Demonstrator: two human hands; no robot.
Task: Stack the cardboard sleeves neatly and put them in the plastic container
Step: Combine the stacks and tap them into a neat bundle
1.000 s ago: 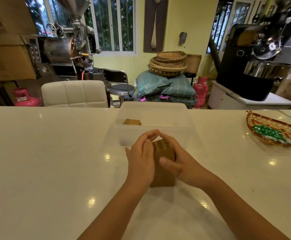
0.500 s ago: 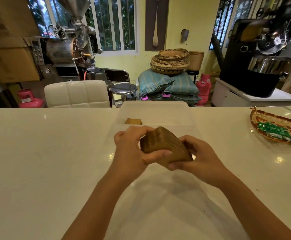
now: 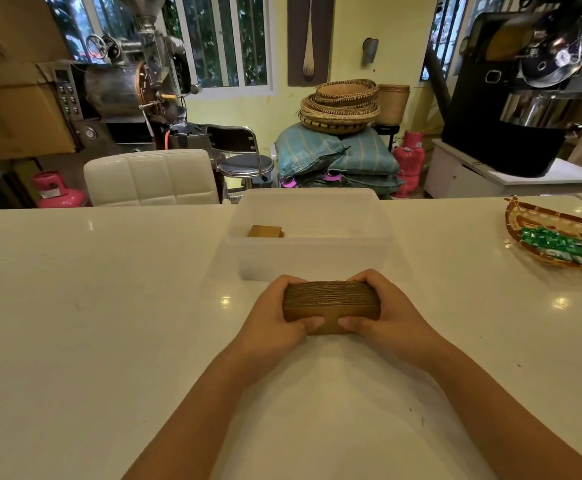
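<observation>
A thick stack of brown cardboard sleeves (image 3: 331, 304) lies sideways between both hands, just above the white counter. My left hand (image 3: 275, 323) grips its left end and my right hand (image 3: 386, 317) grips its right end, thumbs pressed on the near face. Right behind the stack stands the translucent plastic container (image 3: 312, 261), open at the top. Another small pile of brown sleeves (image 3: 265, 231) rests inside it at the far left.
The white counter (image 3: 92, 323) spreads wide on both sides. A woven tray (image 3: 518, 233) with green wrapped sweets sits at the right edge. Beyond the counter are a white chair (image 3: 151, 178), a stool, sacks, baskets and roasting machines.
The stack stood on end between my hands; I have turned it level, sideways, and squared it, gripping one end in each hand, close in front of the container.
</observation>
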